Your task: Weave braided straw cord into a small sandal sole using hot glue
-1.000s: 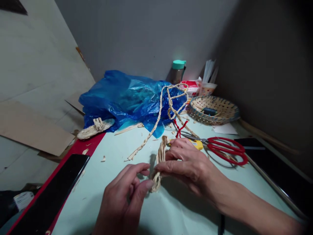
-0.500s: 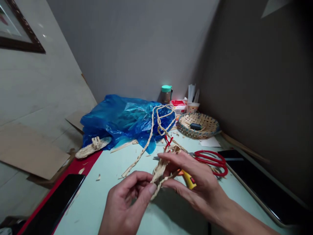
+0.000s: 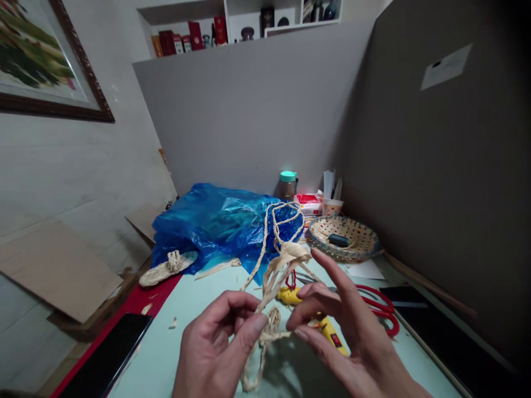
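Here, low in the frame's centre, the left hand (image 3: pixel 215 351) and right hand (image 3: pixel 357 342) each pinch the straw (image 3: pixel 271 323) between thumb and fingers (image 3: pixel 232 301) above the desk (image 3: pixel 194 309), apparently to hold its knot taut, right forefinger lifted clear.

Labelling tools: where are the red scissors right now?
Head view, right of centre: the red scissors lie on the table, partly hidden behind the right hand, just nearer than the woven basket.
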A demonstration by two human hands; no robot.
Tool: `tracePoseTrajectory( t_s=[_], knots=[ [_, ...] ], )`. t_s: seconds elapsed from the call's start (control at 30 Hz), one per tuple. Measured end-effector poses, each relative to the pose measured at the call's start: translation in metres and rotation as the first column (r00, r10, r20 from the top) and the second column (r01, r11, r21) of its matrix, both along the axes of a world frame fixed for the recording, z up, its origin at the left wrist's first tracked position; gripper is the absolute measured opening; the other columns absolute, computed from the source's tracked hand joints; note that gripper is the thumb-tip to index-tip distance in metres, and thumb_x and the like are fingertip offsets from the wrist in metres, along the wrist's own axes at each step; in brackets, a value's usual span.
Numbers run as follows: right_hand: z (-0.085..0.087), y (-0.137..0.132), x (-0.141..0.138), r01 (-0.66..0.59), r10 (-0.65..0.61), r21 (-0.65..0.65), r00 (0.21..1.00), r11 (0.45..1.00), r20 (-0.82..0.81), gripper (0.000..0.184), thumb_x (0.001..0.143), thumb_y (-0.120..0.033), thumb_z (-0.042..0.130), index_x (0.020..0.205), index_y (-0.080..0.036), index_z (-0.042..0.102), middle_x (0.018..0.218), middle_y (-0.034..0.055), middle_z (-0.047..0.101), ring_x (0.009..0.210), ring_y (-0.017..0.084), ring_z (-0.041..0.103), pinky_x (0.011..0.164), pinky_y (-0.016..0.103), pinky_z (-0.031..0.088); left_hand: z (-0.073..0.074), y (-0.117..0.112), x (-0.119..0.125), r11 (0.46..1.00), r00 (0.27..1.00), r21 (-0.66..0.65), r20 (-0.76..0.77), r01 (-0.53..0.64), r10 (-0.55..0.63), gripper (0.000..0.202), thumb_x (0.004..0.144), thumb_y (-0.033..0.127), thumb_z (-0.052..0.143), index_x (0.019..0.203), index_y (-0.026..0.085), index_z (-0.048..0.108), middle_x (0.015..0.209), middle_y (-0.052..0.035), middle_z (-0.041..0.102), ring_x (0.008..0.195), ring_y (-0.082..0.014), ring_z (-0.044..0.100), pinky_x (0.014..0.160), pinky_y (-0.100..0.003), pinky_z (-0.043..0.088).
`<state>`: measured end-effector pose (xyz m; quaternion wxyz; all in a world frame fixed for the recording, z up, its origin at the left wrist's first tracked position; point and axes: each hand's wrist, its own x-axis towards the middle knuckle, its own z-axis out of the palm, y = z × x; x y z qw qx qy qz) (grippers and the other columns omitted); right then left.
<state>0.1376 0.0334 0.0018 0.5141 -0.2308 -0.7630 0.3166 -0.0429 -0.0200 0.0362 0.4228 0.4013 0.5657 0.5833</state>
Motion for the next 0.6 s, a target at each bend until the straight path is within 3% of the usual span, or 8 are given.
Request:
tracePoseTrajectory(
  t_s=[0.13,0.23,0.3,0.47,0.6],
  knots=[
    [0.004,0.002,0.000,-0.063,0.058,-0.131,0.998,0.989,-0.040,0.072,0.097,-0.016,0.057,0.156,-0.034,0.019,0.084,-0.0021,0.070,0.081,0.017,0.065,0.081,0.035,0.052,0.000,0.003,-0.002,0.996,0.988,0.012,0.126,0.092,-0.093,0.030,0.073,0.044,0.081,0.079,0.017,0.068,0.068,0.0010,0.060,0.061,-0.0086,0.050,0.055,-0.016,0.040],
    [0.006,0.000,0.001,-0.117,0.103,-0.219,0.992,0.969,-0.074,0.064,0.096,-0.016,0.061,0.150,-0.034,0.031,0.082,-0.0030,0.068,0.075,0.015,0.064,0.064,0.025,0.048,-0.003,0.005,-0.002,0.963,0.917,-0.025,0.314,0.268,-0.247,0.036,0.073,0.046,0.081,0.081,0.017,0.062,0.064,0.0037,0.055,0.050,-0.0041,0.037,0.047,-0.016,0.028],
    [0.008,-0.001,0.003,-0.140,0.127,-0.255,0.990,0.957,-0.067,0.058,0.095,-0.016,0.063,0.144,-0.033,0.036,0.083,-0.0039,0.067,0.075,0.013,0.063,0.064,0.023,0.046,-0.005,0.005,0.001,0.928,0.875,-0.080,0.370,0.365,-0.312,0.037,0.073,0.046,0.081,0.084,0.017,0.060,0.062,0.0064,0.049,0.047,-0.0024,0.026,0.044,-0.017,0.017],
    [0.011,-0.003,0.007,-0.131,0.151,-0.333,0.988,0.934,0.032,0.048,0.097,-0.020,0.065,0.137,-0.035,0.041,0.086,-0.0066,0.066,0.081,0.012,0.062,0.079,0.025,0.046,-0.007,0.000,0.008,0.874,0.901,-0.242,0.227,0.421,-0.371,0.042,0.071,0.051,0.082,0.085,0.017,0.062,0.061,0.0076,0.039,0.050,-0.0046,0.027,0.046,-0.019,0.018],
    [0.014,-0.001,0.009,-0.130,0.174,-0.372,0.981,0.919,0.089,0.047,0.097,-0.019,0.065,0.135,-0.036,0.044,0.085,-0.0094,0.066,0.079,0.010,0.062,0.076,0.022,0.044,-0.012,0.000,0.009,0.859,0.912,-0.307,0.098,0.409,-0.399,0.046,0.070,0.058,0.080,0.081,0.016,0.065,0.056,0.0070,0.037,0.051,-0.0069,0.030,0.048,-0.021,0.019]
  ],
)
